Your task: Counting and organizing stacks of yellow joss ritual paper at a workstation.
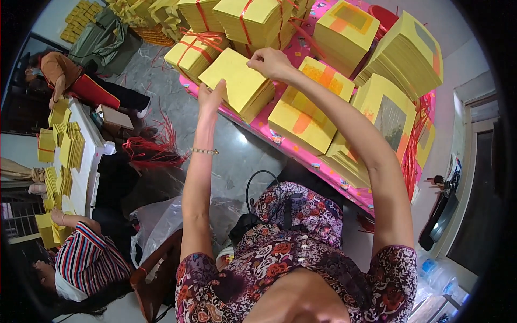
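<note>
A squared stack of plain yellow paper lies at the table's near-left edge, with no band visible on its top. My left hand holds its near-left corner, the thumb resting on the top sheet. At the far-right edge of the same stack is my right hand, closed with the fingers curled and pinched. What those fingertips hold is hidden. A smaller stack tied with red ribbon stands just beyond. To the right sits a yellow stack with orange printing.
More yellow stacks crowd the pink-covered table. Red ribbon strands hang at its right end, and others lie on the floor. Left, two people work at a white table. A brown chair stands near my left side.
</note>
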Demonstrator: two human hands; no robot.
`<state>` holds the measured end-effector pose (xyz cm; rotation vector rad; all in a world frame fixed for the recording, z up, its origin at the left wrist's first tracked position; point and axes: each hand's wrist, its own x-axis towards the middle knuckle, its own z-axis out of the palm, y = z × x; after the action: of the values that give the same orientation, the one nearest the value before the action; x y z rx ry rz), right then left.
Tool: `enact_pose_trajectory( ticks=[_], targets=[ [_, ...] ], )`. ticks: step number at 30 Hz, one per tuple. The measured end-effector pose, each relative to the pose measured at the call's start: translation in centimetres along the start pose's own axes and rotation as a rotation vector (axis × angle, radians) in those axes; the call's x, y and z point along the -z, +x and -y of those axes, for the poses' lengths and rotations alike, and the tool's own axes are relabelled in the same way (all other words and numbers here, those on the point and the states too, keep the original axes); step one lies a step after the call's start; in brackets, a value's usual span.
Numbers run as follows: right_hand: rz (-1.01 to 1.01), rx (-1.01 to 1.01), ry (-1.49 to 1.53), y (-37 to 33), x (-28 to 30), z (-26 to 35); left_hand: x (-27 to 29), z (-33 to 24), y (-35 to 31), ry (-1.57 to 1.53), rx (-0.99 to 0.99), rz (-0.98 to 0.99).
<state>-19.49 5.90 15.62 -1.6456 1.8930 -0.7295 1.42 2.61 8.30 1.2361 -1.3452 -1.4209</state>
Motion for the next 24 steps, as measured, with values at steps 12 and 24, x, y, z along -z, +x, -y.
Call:
enact_pose_trajectory(
  ticks=[12,24],
  targets=[
    [0.011,-0.092,0.005,0.6,-1.1,-1.7,-1.2,1.8,1.0,-0.037,-0.146,-0.127],
    [-0.024,-0.088,-0.006,0.2,-1.8,-3.1,-2.0,1.5,0.4,-0.117,-0.135,-0.169]
  ],
)
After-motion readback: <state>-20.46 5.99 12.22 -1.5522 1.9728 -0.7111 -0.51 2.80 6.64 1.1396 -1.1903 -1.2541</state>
